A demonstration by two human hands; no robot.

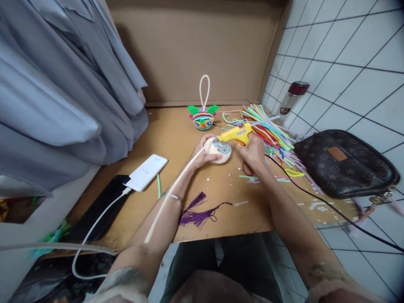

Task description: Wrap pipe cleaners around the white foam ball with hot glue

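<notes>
My left hand (203,155) is closed around a small round piece (224,158) wrapped in cream pipe cleaner, its top face pale blue and patterned. From it a long cream pipe cleaner strip (167,195) trails down over my left forearm. My right hand (254,149) grips a yellow glue gun (235,134), its nozzle at the upper edge of the round piece. Behind them sits a colourful animal-head ornament (203,119) with green ears and a cream hanging loop. Purple tassels (198,215) lie on the table between my forearms.
Many coloured pipe cleaners (268,130) are heaped at the right, beside a brown patterned bag (345,164) and a red-lidded bottle (292,99). A black cord (311,193) crosses the right side. At the left are a white power bank (147,171) with cable and a grey curtain (63,84).
</notes>
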